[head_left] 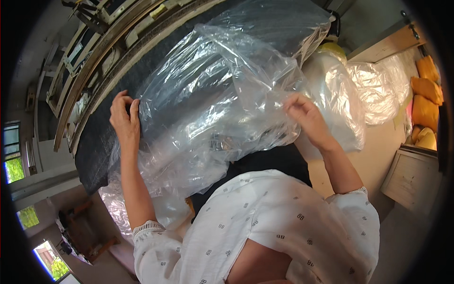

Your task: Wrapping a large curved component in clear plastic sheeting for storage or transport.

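A large, crumpled sheet of clear plastic film (pixel 203 94) spreads over a dark table surface (pixel 94 146) and hangs over its near edge toward my lap. At the film's left edge, my left hand (pixel 125 116) has its fingers curled toward the thumb, closed on the film; the fingertips are partly hidden. My right hand (pixel 305 116) is at the right side of the sheet, its fingers bent and pinched on the film. Between the hands the plastic lies in loose, shiny folds.
Beyond the table's far left edge runs a long machine frame with curved-looking rails (pixel 90 71). To the right are bulging clear plastic bags (pixel 378 90) and orange bundles (pixel 425 104) above a pale wooden box (pixel 409 177). A brown wooden stand (pixel 87 232) is at lower left.
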Action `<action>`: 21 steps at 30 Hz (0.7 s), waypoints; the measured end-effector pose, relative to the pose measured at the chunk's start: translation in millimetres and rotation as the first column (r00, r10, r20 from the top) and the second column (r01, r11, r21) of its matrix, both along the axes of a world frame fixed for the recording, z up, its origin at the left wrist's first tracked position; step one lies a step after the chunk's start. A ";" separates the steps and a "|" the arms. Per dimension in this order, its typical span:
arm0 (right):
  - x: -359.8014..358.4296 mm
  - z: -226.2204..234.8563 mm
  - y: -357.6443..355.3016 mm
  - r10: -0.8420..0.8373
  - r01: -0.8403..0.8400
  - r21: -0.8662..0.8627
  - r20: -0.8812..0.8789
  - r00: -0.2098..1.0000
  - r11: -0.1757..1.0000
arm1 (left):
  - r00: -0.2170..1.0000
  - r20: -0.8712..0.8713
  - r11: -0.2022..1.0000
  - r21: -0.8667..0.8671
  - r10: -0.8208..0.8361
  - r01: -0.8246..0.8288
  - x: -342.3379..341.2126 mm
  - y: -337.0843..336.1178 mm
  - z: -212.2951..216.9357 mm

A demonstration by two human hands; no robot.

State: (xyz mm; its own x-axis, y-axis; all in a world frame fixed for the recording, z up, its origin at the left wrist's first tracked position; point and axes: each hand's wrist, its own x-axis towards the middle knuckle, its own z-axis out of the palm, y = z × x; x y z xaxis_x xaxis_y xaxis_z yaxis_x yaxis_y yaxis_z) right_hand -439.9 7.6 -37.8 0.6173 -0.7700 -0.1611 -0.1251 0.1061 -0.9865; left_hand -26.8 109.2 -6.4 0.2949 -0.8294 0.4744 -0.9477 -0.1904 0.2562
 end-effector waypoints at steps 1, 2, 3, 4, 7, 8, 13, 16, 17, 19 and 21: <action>-1.0 3.5 -10.0 -0.158 0.125 0.167 0.205 0.966 0.978 | 0.997 0.009 0.994 -0.079 -0.080 0.080 -1.6 -5.1 -2.5; -3.9 16.6 -21.8 -0.202 0.133 0.249 0.277 0.940 0.959 | 0.995 -0.045 0.987 -0.138 -0.091 0.084 -5.2 -1.7 1.5; -9.9 26.5 -41.7 -0.259 0.168 0.323 0.265 0.929 0.932 | 0.995 -0.041 0.982 -0.167 -0.091 0.083 -6.0 -0.1 -0.9; -20.0 33.4 -63.6 -0.320 0.207 0.394 0.246 0.915 0.895 | 0.979 -0.202 0.990 -0.136 0.006 -0.034 -6.6 3.1 -7.7; -46.3 72.2 -143.9 -0.386 0.120 0.529 0.426 0.818 0.840 | 0.925 -0.368 0.986 -0.089 0.098 -0.140 -12.2 11.2 -8.8; -53.8 74.9 -175.3 -0.350 0.227 0.344 0.356 0.866 0.911 | 0.921 -0.373 0.986 -0.073 0.110 -0.147 -14.6 12.1 -8.8; -25.9 61.7 -296.1 -0.509 0.198 -0.899 -0.032 0.860 0.391 | 0.958 -0.282 0.991 -0.097 0.062 -0.093 -24.6 3.1 -4.8; 6.9 55.0 -321.7 -0.603 0.052 -0.989 -0.042 0.797 0.138 | 0.949 -0.304 0.994 -0.048 0.077 -0.096 -21.5 8.2 -2.2; 12.2 53.4 -327.0 -0.665 -0.036 -0.997 0.021 0.746 -0.071 | 0.945 -0.317 0.996 -0.024 0.073 -0.085 -20.6 11.4 -1.3; 30.1 54.3 -321.9 -0.709 -0.140 -0.953 0.096 0.698 -0.268 | 0.938 -0.341 0.996 -0.033 0.062 -0.078 -20.8 22.0 3.3; 58.3 56.9 -273.6 -0.608 -0.068 -0.850 -0.426 0.670 0.522 | 0.928 -0.349 0.989 -0.016 0.133 -0.147 -21.3 49.5 8.7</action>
